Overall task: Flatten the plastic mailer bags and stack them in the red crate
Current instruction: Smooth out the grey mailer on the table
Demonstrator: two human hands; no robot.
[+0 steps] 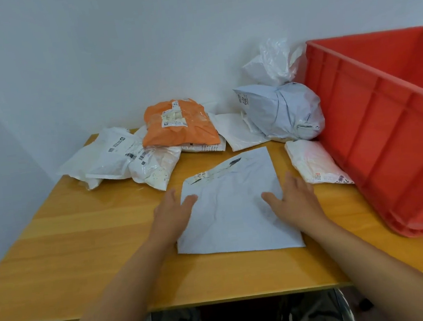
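**Both hands flat on a pale mailer**

The wooden tabletop (82,243) carries one red crate (385,124) at its right side. One pale flattened mailer bag (233,210) lies spread before the person. Behind it sit one grey stuffed bag (286,112), one orange bag (177,127), several crumpled white ones (115,155), and one small white bag (313,162) beside the crate. The left hand (174,212) and right hand (293,198) each press on the flattened mailer's side edges, fingers straight, grasping nothing

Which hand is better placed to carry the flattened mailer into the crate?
Probably the right hand: it rests on the grey mailer edge nearest the red crate; the left hand lies on the far side.
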